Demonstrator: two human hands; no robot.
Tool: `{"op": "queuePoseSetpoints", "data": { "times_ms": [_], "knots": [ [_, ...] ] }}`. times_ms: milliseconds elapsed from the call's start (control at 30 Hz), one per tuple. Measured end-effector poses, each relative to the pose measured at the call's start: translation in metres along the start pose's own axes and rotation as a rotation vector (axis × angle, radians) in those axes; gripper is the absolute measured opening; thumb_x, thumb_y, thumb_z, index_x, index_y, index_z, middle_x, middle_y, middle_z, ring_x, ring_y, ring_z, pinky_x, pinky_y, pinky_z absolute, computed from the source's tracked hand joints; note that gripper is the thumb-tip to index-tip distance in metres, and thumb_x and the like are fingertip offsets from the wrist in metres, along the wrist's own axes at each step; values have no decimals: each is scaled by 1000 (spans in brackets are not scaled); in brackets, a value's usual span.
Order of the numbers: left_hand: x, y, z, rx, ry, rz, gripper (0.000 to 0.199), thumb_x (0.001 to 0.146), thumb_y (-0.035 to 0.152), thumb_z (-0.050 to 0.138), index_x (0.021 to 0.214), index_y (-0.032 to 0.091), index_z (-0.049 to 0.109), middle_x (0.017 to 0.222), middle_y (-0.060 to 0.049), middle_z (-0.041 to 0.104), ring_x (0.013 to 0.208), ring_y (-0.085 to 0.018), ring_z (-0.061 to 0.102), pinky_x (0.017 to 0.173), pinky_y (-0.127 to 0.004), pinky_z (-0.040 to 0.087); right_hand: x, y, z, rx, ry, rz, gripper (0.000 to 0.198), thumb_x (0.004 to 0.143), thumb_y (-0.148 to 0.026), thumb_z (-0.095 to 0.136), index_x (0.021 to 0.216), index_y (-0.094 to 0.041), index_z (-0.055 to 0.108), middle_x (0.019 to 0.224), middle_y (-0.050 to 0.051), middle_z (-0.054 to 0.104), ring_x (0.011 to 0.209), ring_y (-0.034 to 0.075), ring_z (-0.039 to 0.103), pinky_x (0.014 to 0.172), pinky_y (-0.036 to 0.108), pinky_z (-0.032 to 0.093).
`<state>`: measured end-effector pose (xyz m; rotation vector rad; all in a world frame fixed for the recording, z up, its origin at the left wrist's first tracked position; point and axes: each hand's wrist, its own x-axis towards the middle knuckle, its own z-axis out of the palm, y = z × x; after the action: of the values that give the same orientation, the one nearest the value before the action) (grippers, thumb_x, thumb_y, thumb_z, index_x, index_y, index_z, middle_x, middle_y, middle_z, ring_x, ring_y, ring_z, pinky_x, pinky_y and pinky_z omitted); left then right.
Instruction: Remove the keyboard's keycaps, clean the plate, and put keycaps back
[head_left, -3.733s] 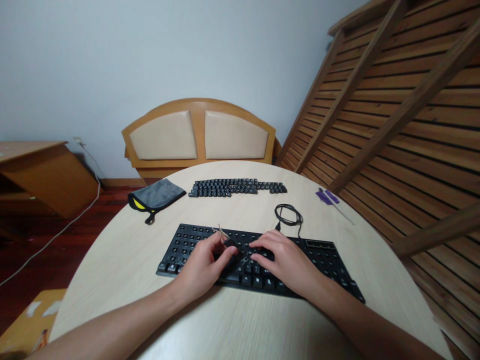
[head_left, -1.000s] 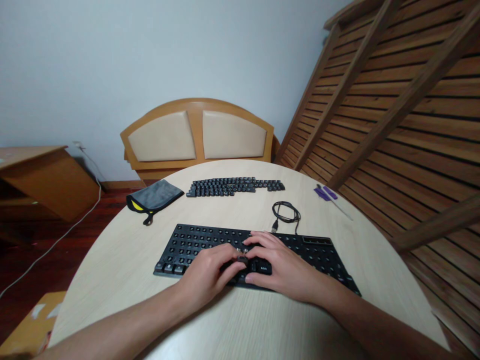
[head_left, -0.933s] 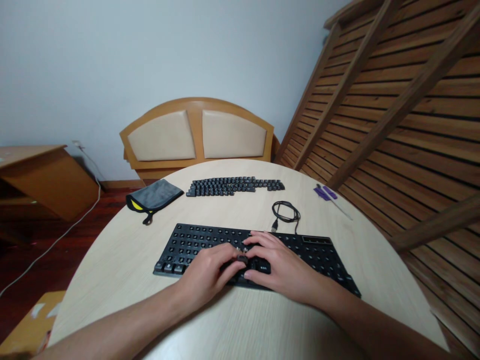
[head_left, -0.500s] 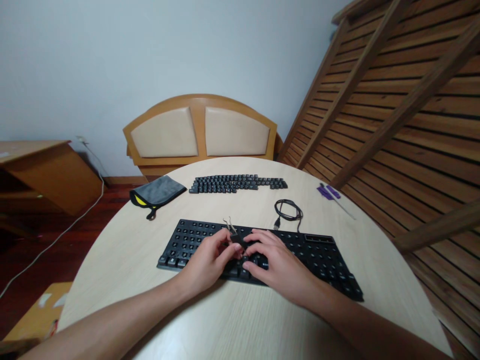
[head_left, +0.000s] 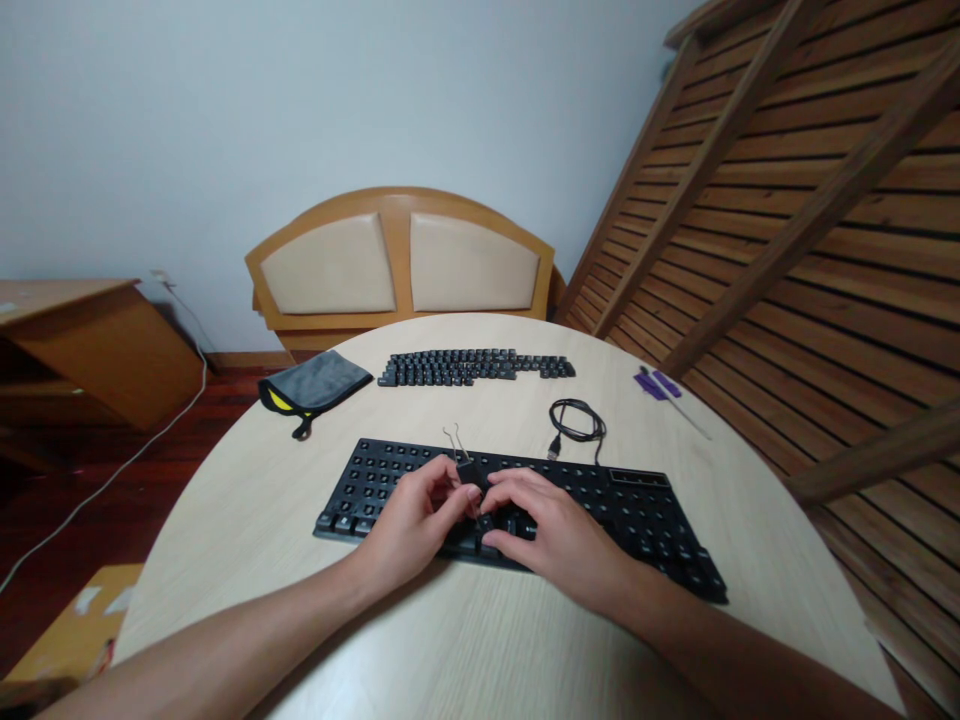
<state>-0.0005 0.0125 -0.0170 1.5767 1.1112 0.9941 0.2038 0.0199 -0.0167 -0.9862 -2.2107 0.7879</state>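
A black keyboard point(head_left: 360, 490) lies across the front of the table, with many of its keycaps off and a few still on along its lower edge. Above it, my left hand point(head_left: 420, 510) pinches a wire keycap puller point(head_left: 470, 474) by its black middle. One pair of wire hooks points up and away; the other end points down toward my right hand point(head_left: 551, 515). The thumb and index finger of that hand close around a small black keycap point(head_left: 487, 522) at the puller's lower end. Whether the wires still grip this keycap is hard to see.
Loose keycaps point(head_left: 450, 368) stand in rows at the far side of the round table point(head_left: 247, 490). A grey cloth point(head_left: 322, 380) with yellow lining lies at left. The coiled USB cable point(head_left: 577, 420) sits behind the keyboard; a purple-ended brush-like tool point(head_left: 660, 385) lies at right.
The puller has tilted a little, its upper hooks rising and shifting slightly left. My right thumb and index finger have closed in on the keycap at its lower end.
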Motion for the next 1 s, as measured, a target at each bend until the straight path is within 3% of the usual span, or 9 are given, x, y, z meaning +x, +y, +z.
{"op": "queuePoseSetpoints", "data": {
  "times_ms": [67, 333, 433, 567, 700, 867, 1000],
  "knots": [
    [0, 0, 0, 5, 7, -15, 27, 91, 43, 59, 81, 20, 50, 68, 1, 63, 64, -14, 58, 61, -26, 45, 0, 2, 0, -14, -18, -69, 20, 83, -17, 75, 101, -26, 70, 108, 3, 73, 123, 24, 56, 105, 43, 46],
    [2, -4, 1, -41, -9, 15, 26, 92, 41, 59, 83, 19, 51, 71, 2, 60, 65, -13, 55, 62, -25, 42, 3, 1, -2, -206, 37, -259, 12, 90, -24, 70, 100, -23, 74, 112, 8, 67, 122, 25, 54, 106, 44, 46],
    [4, -4, 1, -63, -13, -6, 28, 91, 43, 59, 81, 19, 49, 68, 3, 58, 63, -13, 54, 60, -24, 41, 5, -2, -3, -182, 21, -279, 12, 90, -27, 70, 101, -25, 73, 109, 7, 67, 119, 25, 54, 104, 45, 46],
    [5, -3, 0, -37, 7, -9, 28, 90, 43, 59, 79, 20, 48, 67, 4, 55, 63, -13, 52, 59, -24, 41, 7, -9, -6, 35, 21, -155, 11, 87, -30, 74, 96, -24, 72, 106, 5, 68, 109, 22, 59, 99, 40, 47],
    [4, -5, 1, -51, 1, 4, 24, 92, 39, 58, 81, 20, 49, 71, 2, 60, 68, -15, 57, 64, -27, 44, 17, -12, -16, 160, 19, -29, 9, 86, -28, 74, 93, -23, 69, 99, 2, 71, 98, 19, 64, 92, 34, 49],
    [2, -10, 1, 57, 4, 25, 19, 95, 35, 55, 87, 19, 55, 82, -3, 65, 77, -18, 59, 73, -31, 46, 64, 17, -33, -32, 143, 98, 16, 86, -24, 71, 101, -19, 72, 96, 4, 75, 87, 18, 68, 83, 31, 52],
    [2, -12, 0, 127, 15, 41, 18, 96, 34, 55, 86, 19, 56, 81, -3, 63, 77, -18, 58, 74, -33, 45, 118, 49, -43, -386, 74, 200, 20, 85, -18, 69, 103, -20, 76, 100, 4, 78, 90, 18, 71, 86, 27, 51]
  ]
}}
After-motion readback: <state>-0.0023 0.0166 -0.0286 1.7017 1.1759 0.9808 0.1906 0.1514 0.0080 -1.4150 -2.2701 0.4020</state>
